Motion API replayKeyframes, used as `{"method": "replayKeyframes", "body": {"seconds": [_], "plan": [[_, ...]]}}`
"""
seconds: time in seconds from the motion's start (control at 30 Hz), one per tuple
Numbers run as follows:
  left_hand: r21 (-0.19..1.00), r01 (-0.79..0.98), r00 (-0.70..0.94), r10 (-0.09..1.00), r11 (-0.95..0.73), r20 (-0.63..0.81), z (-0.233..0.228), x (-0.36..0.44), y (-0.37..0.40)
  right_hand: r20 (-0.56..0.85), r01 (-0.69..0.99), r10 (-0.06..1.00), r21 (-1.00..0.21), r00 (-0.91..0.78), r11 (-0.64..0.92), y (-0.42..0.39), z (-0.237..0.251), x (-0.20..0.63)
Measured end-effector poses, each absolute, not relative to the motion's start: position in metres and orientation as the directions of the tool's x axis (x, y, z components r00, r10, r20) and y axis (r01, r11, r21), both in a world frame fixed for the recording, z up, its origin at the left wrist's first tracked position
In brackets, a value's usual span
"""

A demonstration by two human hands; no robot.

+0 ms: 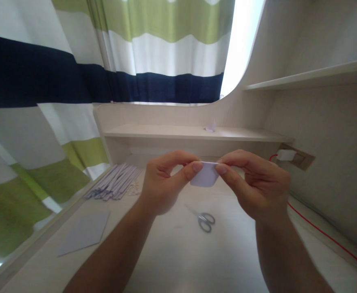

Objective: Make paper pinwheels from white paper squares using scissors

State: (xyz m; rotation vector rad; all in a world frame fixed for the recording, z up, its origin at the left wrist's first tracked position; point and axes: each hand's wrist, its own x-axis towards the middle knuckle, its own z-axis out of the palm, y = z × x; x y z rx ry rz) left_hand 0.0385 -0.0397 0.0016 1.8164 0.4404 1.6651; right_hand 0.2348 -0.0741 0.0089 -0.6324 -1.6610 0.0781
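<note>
A small white piece of paper (205, 176) is held up above the desk between both hands. My left hand (169, 179) pinches its upper left corner between thumb and forefinger. The upper right corner is gripped the same way by my right hand (256, 183). Below the hands, a pair of scissors (205, 221) with grey handles lies on the desk, its blades pointing up and to the left. Left of my left hand lies a pile of thin white paper strips (115, 183), with several small pale bits (133, 188) beside it.
A larger white sheet (85, 232) lies at the left of the desk (178, 264). At the back, a low shelf (166, 131) carries a small clear object (210, 127). A white plug (285, 155) with a red cable (327, 234) is at the right wall. Striped curtains (166, 57) hang behind.
</note>
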Motion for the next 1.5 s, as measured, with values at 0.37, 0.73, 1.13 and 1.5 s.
{"method": "replayKeyframes", "body": {"seconds": [0.37,0.73,1.13,1.5], "plan": [[0.704,-0.162,0.302,0.645,-0.691,0.702,0.005,0.038,-0.032,0.872,0.377,0.485,-0.428,-0.068,0.822,-0.069,0.008,0.236],[0.677,-0.004,0.357,0.631,-0.736,0.688,0.006,0.022,-0.031,0.799,0.348,0.584,-0.511,-0.143,0.786,-0.068,0.007,0.231],[0.611,0.023,0.267,0.594,-0.791,0.759,0.007,0.023,-0.027,0.764,0.321,0.631,-0.57,-0.131,0.756,-0.061,0.003,0.229],[0.644,-0.094,0.177,0.624,-0.759,0.761,0.003,0.024,-0.015,0.71,0.236,0.694,-0.659,-0.118,0.714,-0.055,-0.001,0.232]]}}
